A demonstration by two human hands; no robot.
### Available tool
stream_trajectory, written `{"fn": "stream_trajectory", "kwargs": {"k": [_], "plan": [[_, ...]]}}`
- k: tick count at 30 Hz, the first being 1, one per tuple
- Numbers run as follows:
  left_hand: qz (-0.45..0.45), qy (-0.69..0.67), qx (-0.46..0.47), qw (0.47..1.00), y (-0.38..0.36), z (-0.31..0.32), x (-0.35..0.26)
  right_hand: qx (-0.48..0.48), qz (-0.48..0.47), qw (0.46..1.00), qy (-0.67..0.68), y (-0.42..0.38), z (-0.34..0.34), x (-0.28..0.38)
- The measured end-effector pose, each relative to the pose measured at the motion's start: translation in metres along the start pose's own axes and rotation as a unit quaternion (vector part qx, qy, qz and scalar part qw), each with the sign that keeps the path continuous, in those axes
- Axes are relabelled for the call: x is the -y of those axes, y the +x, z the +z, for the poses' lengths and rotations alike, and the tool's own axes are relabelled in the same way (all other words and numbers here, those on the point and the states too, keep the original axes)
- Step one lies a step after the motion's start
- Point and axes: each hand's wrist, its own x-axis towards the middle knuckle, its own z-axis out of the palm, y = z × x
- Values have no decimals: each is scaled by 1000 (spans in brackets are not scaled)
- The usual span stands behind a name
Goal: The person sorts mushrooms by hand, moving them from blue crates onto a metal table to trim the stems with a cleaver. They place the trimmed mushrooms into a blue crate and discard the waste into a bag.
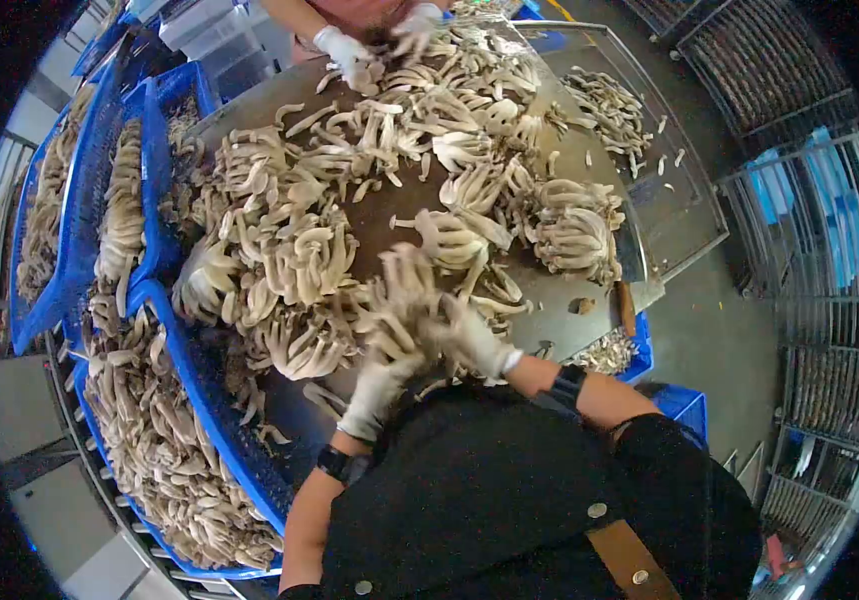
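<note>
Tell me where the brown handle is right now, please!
In the head view, the brown handle lies on the person's right, at the edge of the metal table, between the big mushroom clump and the blue bin holding small pieces.

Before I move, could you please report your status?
Left hand, right hand at mushroom cluster, grip blurred. Mushroom pile alongside. Co-worker's hands across table.
</note>
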Motion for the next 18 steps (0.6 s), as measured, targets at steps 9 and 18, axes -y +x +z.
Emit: {"fn": "stream_trajectory", "kwargs": {"k": [9,18], "plan": [[78,-111,14,991,21,-17,-7,164,-17,955,245,35,-29,5],[-39,-111,-21,993,0,-5,-28,80,104,959,251,47,-2,-10]]}}
